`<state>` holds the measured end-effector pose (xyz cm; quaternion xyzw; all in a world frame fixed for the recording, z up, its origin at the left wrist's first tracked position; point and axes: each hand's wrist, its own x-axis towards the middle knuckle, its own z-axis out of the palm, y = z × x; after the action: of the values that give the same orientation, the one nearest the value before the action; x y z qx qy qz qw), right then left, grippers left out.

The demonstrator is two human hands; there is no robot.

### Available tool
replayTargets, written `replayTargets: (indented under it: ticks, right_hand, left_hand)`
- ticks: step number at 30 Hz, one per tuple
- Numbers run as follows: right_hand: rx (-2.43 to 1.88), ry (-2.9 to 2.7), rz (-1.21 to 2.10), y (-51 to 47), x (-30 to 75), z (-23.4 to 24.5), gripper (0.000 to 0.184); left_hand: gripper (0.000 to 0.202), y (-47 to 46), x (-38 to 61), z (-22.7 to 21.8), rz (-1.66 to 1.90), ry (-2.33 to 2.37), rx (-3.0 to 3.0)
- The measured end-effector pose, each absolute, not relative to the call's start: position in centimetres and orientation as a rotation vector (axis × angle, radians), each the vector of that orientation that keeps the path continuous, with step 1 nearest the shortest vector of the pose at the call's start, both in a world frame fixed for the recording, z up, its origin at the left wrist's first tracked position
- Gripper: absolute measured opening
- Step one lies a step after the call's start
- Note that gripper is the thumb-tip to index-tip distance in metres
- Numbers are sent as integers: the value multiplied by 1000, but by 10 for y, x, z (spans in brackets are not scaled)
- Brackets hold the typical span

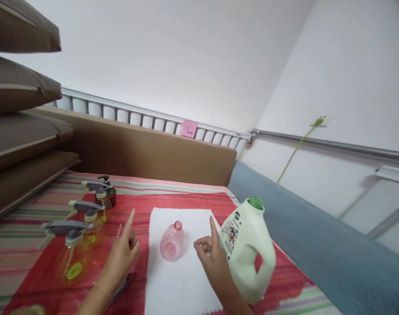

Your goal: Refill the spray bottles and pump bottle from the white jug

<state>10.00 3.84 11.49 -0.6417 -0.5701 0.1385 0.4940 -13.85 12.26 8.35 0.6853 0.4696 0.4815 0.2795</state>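
Pink bottle (171, 245): the landmark, apparently upright on the white cloth (178, 286), its neck bare; neither hand is on it.
Left hand (125, 246): left of the pink bottle, index finger raised, the others curled, nothing seen in it.
Right hand (211, 253): right of the pink bottle, well apart from the left hand; index finger up, thumb and remaining fingers drawn close, empty as far as shows.
Jug (248, 258): right of the pink bottle, past the right hand; whether they touch cannot be told.
Spray bottles (92, 236): three in a row, left of the pink bottle, with a dark pump bottle (112, 196) beyond.
Tipping risk: the pink bottle looks light, so a sideways knock from either hand could topple it.
Spill risk: with its neck uncapped, anything inside could run onto the white cloth; contents cannot be made out.
Ruck risk: a dragging wrist might bunch the cloth under the pink bottle.
Plastics: pink bottle rounded and see-through; jug opaque pale green, with a looped handle; spray bottles clear yellowish, grey-headed.
Fabrics: white cloth pinked along its edge; red cloth (186, 199) beneath it, streaky.
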Motion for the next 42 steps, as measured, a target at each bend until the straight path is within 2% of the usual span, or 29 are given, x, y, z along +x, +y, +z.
replayTargets:
  ticks: [10, 15, 20, 25, 27, 32, 36, 42]
  right_hand:
    - [-1608, -1402, 346, 40, 101, 116, 77]
    - [-1675, -1422, 397, 60, 98, 116, 61]
    - [-1672, -1435, 439, 93, 89, 106, 56]
    - [-1627, -1455, 511, 115, 82, 95, 31]
    - [-1609, -1455, 529, 114, 79, 94, 27]
    - [-1594, -1438, 512, 86, 64, 97, 25]
    - [-1615, -1424, 469, 64, 47, 94, 20]
    - [-1598, -1440, 412, 59, 40, 86, 21]
  left_hand:
    - [78, 126, -135, 75, 1153, 1215, 1881]
    - [76, 126, -135, 73, 1100, 1157, 1849]
    - [69, 128, -130, 61, 1048, 1148, 1841]
    - [60, 123, -127, 57, 1056, 1159, 1944]
    - [59, 120, -126, 60, 1038, 1148, 1984]
    - [70, 104, -108, 68, 949, 1135, 2046]
    - [82, 90, -85, 53, 997, 1084, 2098]
    - [77, 94, -71, 25, 1151, 1038, 2099]
